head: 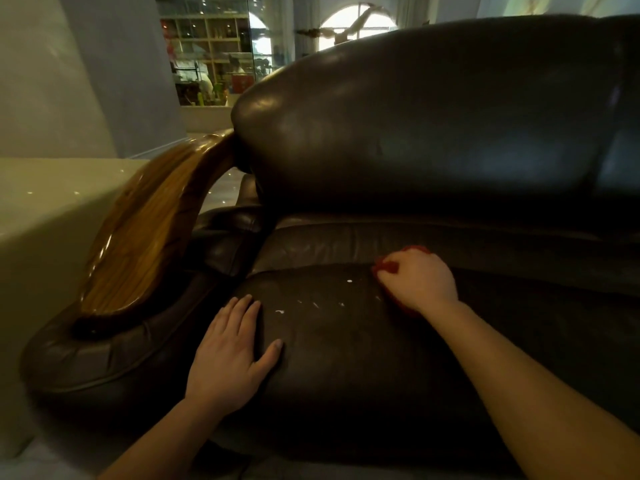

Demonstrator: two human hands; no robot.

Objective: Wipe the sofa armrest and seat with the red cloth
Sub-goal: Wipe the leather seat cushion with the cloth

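A dark brown leather sofa fills the view. My right hand [417, 280] grips the red cloth [389, 266] and presses it on the back part of the seat cushion [346, 358]; only the cloth's edges show around my fingers. My left hand [230, 355] lies flat, fingers apart, on the seat's left front, next to the armrest. The armrest has a glossy wooden top [145, 233] above a padded leather roll [104, 355]. Small white specks [280, 311] dot the seat between my hands.
The sofa's tall backrest [433, 116] rises behind the seat. A pale block-like surface [38, 209] stands left of the armrest. Shelves and a glass partition [214, 50] are far behind. Pale floor [41, 462] shows at the bottom left.
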